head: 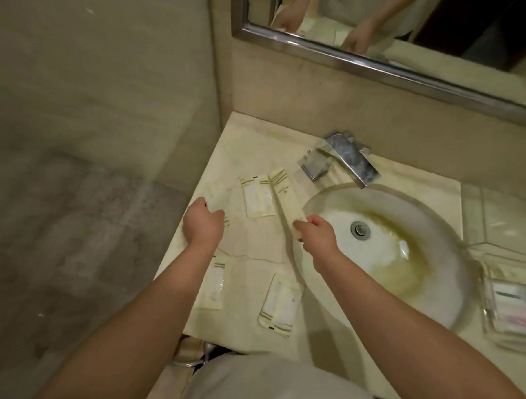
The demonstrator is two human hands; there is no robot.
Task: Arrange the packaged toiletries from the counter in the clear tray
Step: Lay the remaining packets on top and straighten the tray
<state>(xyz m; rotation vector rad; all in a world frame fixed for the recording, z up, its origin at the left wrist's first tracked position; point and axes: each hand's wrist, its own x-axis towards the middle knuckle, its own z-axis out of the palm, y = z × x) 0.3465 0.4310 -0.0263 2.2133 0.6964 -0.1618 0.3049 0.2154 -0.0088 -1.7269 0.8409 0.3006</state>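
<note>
Several cream toiletry packets lie on the marble counter (253,247) left of the sink. My left hand (203,224) is closed on a small square packet (215,195) near the counter's left edge. My right hand (317,235) pinches the near end of a long narrow packet (284,197) that runs toward the faucet. Between them lies a flat sachet (257,197). Nearer to me lie two more sachets, one at the left edge (214,286) and one beside the basin (279,305). The clear tray (491,318) sits at the far right and holds some packets.
A round white basin (383,253) with a yellow stain and a metal drain fills the counter's middle. A chrome faucet (341,160) stands behind it. A framed mirror (382,65) hangs above. Left of the counter the floor drops away.
</note>
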